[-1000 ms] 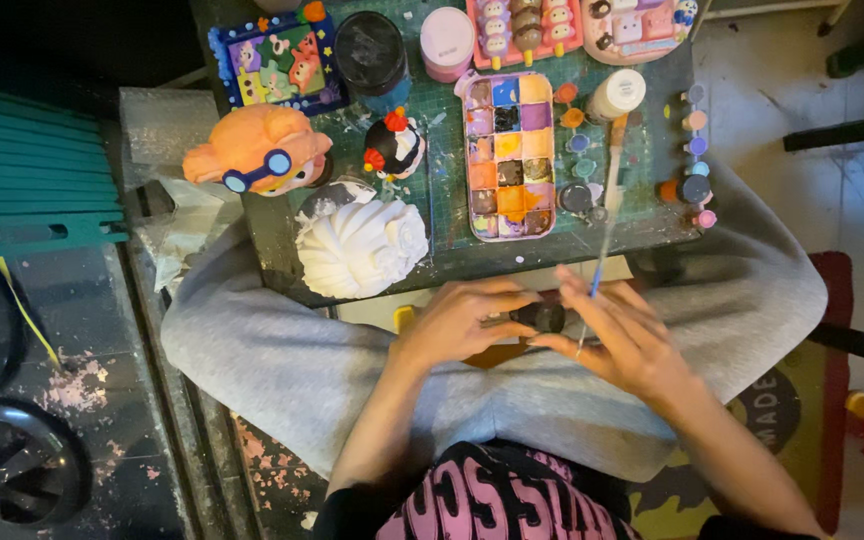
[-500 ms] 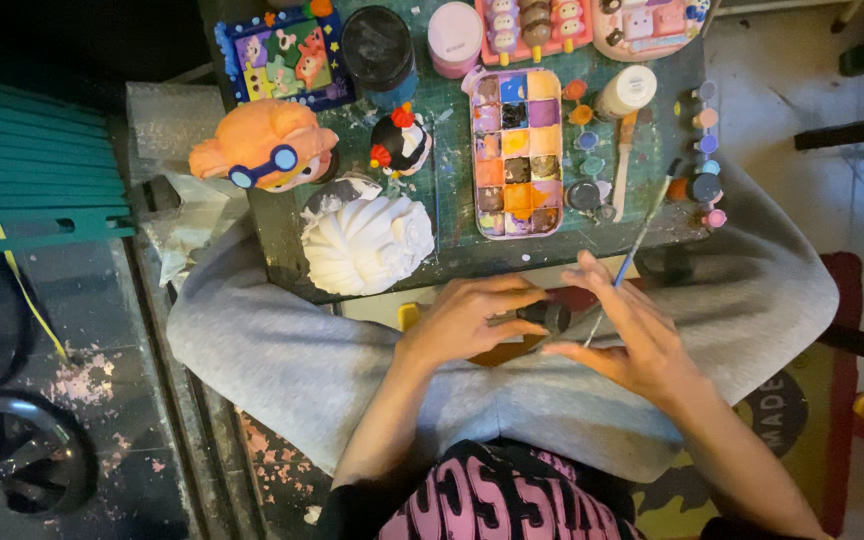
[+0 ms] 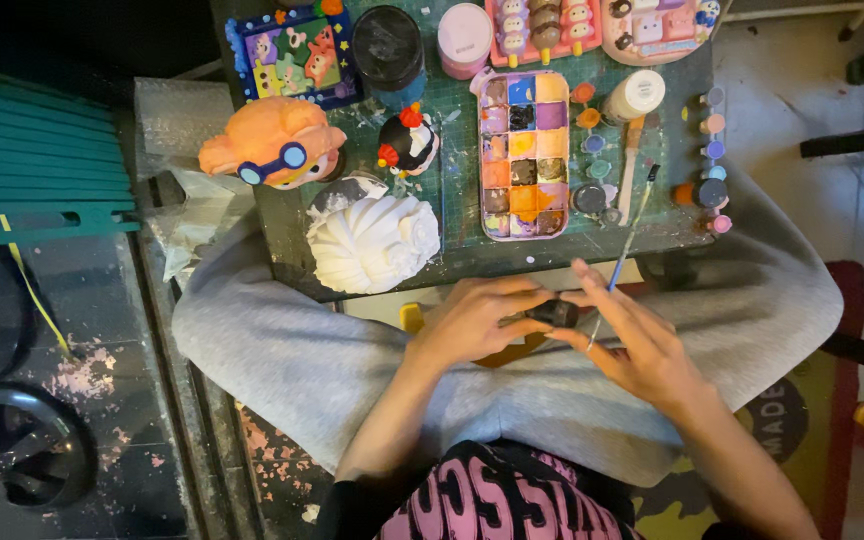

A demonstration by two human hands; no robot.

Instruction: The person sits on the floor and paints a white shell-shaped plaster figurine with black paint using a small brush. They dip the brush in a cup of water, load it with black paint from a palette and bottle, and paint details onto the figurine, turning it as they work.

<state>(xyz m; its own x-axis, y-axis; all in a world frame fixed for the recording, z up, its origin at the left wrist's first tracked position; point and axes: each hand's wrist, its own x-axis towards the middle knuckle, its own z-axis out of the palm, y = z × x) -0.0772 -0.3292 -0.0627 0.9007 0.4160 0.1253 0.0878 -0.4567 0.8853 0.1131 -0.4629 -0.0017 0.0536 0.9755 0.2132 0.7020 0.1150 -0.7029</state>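
My left hand (image 3: 472, 320) and my right hand (image 3: 637, 335) meet over my lap, both gripping a small dark object (image 3: 552, 313) between the fingertips. A thin paintbrush (image 3: 632, 225) with a blue handle is also held in my right hand; its tip points up toward the table. Just beyond the hands stands a low green table (image 3: 462, 255) with a paint palette (image 3: 522, 155) of many coloured wells.
On the table: a white unpainted shell-like figure (image 3: 372, 245), an orange figure with blue glasses (image 3: 272, 145), a small black, white and red figure (image 3: 409, 142), a dark jar (image 3: 389, 45), a pink pot (image 3: 464, 35), small paint pots (image 3: 707, 150). Green slats (image 3: 32, 160) lie left.
The paintbrush has tilted from near upright to leaning right. The hands have shifted slightly right while still working the small dark object.
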